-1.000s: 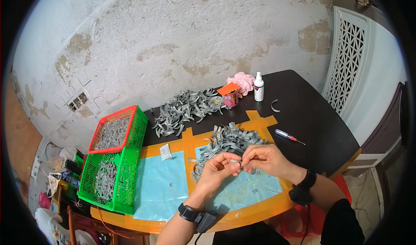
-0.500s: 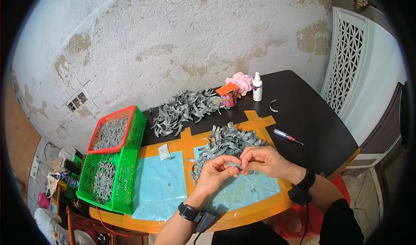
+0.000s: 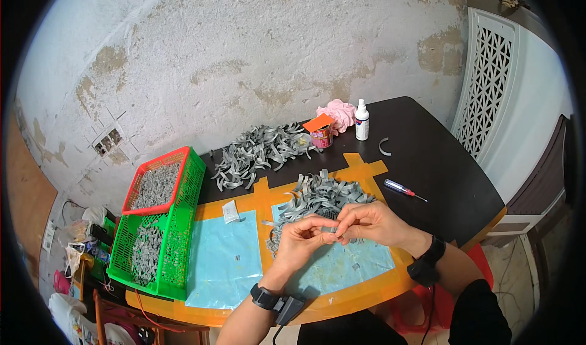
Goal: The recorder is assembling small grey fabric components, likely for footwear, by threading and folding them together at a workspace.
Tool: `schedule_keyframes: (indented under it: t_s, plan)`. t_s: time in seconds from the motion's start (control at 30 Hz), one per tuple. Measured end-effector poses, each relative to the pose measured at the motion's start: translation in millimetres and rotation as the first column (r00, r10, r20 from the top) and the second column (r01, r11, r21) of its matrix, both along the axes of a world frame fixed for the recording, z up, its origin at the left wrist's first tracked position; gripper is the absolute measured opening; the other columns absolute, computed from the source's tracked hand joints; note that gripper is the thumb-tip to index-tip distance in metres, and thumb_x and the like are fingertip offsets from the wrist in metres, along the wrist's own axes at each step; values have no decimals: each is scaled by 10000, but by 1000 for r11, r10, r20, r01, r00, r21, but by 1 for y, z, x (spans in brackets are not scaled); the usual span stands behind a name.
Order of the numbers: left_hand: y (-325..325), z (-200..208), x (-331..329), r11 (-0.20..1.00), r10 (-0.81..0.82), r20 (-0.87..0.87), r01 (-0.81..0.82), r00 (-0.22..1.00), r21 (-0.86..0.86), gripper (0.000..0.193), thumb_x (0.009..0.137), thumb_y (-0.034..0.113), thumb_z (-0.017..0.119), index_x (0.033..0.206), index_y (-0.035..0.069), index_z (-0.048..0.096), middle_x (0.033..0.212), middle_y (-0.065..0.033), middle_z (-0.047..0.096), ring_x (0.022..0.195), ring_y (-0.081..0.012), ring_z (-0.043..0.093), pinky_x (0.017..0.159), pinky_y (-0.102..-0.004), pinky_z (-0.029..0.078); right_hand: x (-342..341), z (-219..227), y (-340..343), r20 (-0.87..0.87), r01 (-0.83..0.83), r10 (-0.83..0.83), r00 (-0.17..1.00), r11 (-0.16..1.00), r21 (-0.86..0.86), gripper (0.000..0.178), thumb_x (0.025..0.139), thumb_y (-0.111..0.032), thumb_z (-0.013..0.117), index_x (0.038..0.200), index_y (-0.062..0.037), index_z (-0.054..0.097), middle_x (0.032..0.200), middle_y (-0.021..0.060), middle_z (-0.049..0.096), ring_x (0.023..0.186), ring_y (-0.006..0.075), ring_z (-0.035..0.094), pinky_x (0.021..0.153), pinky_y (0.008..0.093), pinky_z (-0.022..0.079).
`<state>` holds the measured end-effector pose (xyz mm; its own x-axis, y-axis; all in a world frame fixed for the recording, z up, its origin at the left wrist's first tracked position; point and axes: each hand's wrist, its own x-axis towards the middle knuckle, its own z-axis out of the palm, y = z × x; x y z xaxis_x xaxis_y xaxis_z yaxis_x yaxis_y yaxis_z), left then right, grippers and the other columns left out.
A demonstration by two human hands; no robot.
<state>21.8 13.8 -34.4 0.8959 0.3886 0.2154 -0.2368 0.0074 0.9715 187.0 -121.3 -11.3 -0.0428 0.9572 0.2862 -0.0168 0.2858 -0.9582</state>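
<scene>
Two bare hands at work just right of and below the frame's centre, held close together above a black tabletop. Left hand: thumb and forefinger pinching a short, flat grey strip piece; right hand: fingertips closed on the right end of the same piece, other fingers curled. Piece sits between the two sets of fingertips, centre-right; its finer detail too small to read. Black wristband with box on each wrist. Directly behind the hands, a loose heap of curved grey strips, lying partly on a light blue plastic sheet edged with orange-yellow tape. Second light blue sheet left of it, small white packet at its top edge. Larger heap of grey strips upper middle, near the wall. Left side of frame: red plastic basket resting on a green plastic basket, small grey pieces in both. Upper right of the heaps: white spray bottle, pink crumpled cloth, printed tin topped by orange card; below, one lone curved strip and a clear-handled screwdriver
</scene>
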Motion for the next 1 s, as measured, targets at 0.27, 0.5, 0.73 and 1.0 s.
schedule_keyframes:
  t_s: [0.27,0.5,0.73,1.0]
  plan:
    - [-9,9,-2,995,73,-28,-75,997,-72,249,798,-9,711,1037,5,644,878,-66,674,769,-110,638,700,-225,514,0,-4,-1,-221,48,-63,973,996,-73,112,888,-23,606,979,33,640,962,78,610,852,152,632,768,276,529]
    - [-10,8,-7,995,60,-46,-63,997,-75,253,828,14,693,1077,15,647,872,-27,671,779,-60,614,713,-190,496,-4,-3,-2,-231,40,-59,971,996,-83,87,873,16,600,948,42,634,967,92,589,853,181,639,753,301,534]
    - [-10,6,-1,995,86,-56,-88,995,-47,255,828,6,691,1078,20,647,866,-7,658,768,-41,595,683,-173,469,0,-3,0,-206,90,-126,970,980,-175,98,860,13,614,955,36,619,894,97,634,791,166,645,730,287,531]
    - [-12,11,1,997,45,-20,-47,999,-61,268,832,-16,676,1094,-2,622,933,-49,675,842,-77,631,739,-193,490,2,0,1,-259,100,-146,955,978,-185,127,851,0,631,962,0,570,863,86,649,773,142,643,717,268,526]
